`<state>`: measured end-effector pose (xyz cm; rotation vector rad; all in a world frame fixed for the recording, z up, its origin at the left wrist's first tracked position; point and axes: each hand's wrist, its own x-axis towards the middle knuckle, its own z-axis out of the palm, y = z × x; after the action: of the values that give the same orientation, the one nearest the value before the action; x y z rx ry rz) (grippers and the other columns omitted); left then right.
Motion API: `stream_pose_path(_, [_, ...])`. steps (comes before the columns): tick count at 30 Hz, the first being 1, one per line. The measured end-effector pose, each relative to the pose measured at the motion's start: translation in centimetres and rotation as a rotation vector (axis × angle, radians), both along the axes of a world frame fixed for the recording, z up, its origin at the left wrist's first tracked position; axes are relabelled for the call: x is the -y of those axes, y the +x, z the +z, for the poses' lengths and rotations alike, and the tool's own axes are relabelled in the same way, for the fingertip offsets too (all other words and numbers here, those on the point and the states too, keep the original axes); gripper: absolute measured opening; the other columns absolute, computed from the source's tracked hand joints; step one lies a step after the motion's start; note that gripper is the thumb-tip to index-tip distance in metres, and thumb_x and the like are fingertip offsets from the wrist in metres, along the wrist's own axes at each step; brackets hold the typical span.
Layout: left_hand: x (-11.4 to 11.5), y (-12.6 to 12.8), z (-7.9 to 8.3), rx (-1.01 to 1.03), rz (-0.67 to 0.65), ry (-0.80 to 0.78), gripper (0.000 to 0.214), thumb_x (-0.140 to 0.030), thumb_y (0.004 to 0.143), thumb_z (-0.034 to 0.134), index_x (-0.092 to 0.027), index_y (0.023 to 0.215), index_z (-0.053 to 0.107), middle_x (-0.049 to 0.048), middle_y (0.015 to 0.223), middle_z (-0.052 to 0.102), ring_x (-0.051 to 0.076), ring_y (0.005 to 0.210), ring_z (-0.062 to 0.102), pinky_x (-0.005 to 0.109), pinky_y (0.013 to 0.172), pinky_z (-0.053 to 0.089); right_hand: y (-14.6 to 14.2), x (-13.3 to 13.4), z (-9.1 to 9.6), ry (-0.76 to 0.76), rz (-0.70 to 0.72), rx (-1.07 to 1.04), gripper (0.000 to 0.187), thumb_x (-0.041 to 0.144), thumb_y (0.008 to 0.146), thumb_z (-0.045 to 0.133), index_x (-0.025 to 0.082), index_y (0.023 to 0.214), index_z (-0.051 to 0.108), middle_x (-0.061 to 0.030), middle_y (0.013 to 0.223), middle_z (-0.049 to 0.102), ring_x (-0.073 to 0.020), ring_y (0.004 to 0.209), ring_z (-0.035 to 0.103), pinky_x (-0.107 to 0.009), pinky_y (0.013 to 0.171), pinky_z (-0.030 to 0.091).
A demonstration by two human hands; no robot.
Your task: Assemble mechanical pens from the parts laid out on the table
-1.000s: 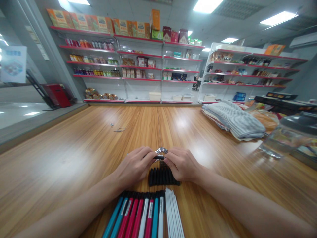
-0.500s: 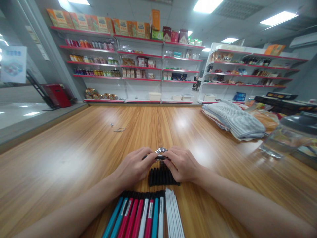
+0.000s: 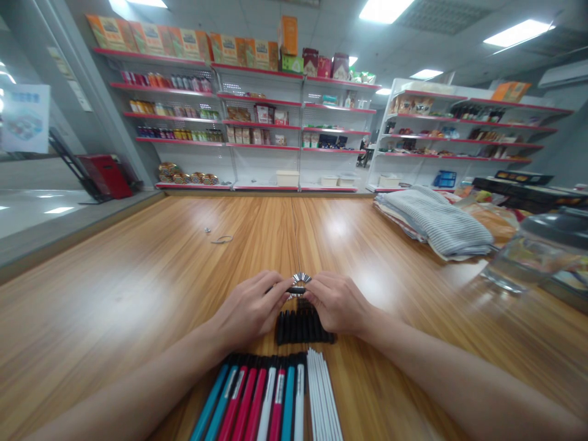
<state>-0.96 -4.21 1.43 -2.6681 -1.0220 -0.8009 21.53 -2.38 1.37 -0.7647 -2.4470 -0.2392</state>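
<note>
Between my two hands lies a slim black pen part (image 3: 297, 290), held level. My left hand (image 3: 250, 306) pinches its left end, and my right hand (image 3: 340, 303) has its fingertips closed at the right end. Just behind it is an arc of small silver metal pieces (image 3: 302, 278), partly covered by my fingers. A row of short black pen pieces (image 3: 301, 327) lies below my hands. Closer to me are several pen barrels (image 3: 248, 401) in blue, red and white with black ends. Beside them, to the right, thin white sticks like refills (image 3: 323, 395) lie side by side.
Farther off on the wooden table (image 3: 138, 263) are a thin metal ring (image 3: 222, 239) and a tiny silver piece (image 3: 207, 230). Folded striped cloth (image 3: 432, 217) and a clear lidded jug (image 3: 514, 260) stand at the right. Stocked shelves (image 3: 257, 146) line the back.
My right fingertips have shifted very slightly along the black pen part, toward its right end. The other things lie where they were.
</note>
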Motion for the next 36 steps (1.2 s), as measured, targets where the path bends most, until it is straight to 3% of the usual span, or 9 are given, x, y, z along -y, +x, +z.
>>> stream_pose_path(6, [0.0, 0.2, 0.4, 0.034, -0.014, -0.029, 0.013, -0.018, 0.092, 0.046, -0.015, 0.098, 0.057, 0.0072, 0.094, 0.058, 0.019, 0.088, 0.053, 0.034, 0.078, 0.046, 0.1, -0.1, -0.3, -0.011, -0.006, 0.015, 0.015, 0.02, 0.092, 0.043, 0.018, 0.078, 0.049, -0.0031, 0.074, 0.057, -0.0144, 0.068, 0.048, -0.028, 0.062, 0.033])
stream_pose_path(24, [0.2, 0.1, 1.1, 0.09, 0.051, -0.018, 0.011, -0.021, 0.09, 0.051, -0.016, 0.087, 0.059, 0.0085, 0.099, 0.059, 0.021, 0.093, 0.052, 0.038, 0.082, 0.044, 0.3, -0.2, -0.3, -0.023, 0.011, -0.027, 0.013, 0.016, 0.089, 0.045, 0.018, 0.077, 0.049, -0.0016, 0.073, 0.057, -0.0137, 0.067, 0.048, -0.026, 0.061, 0.032])
stream_pose_path(29, [0.5, 0.1, 1.4, 0.049, 0.103, -0.037, 0.016, -0.019, 0.089, 0.049, -0.018, 0.098, 0.062, 0.0084, 0.106, 0.06, 0.023, 0.099, 0.051, 0.042, 0.085, 0.043, 0.3, -0.3, -0.3, -0.006, 0.004, -0.041, 0.01, 0.013, 0.087, 0.047, 0.019, 0.079, 0.051, -0.0014, 0.073, 0.058, -0.014, 0.067, 0.049, -0.026, 0.061, 0.031])
stream_pose_path(36, [0.1, 0.0, 0.9, 0.072, 0.122, 0.005, 0.014, -0.016, 0.089, 0.049, -0.017, 0.085, 0.062, 0.0083, 0.11, 0.059, 0.023, 0.102, 0.05, 0.042, 0.088, 0.042, 0.4, -0.3, -0.3, -0.008, -0.013, -0.024, 0.01, 0.012, 0.085, 0.047, 0.018, 0.079, 0.053, -0.0019, 0.073, 0.058, -0.0144, 0.067, 0.049, -0.027, 0.061, 0.031])
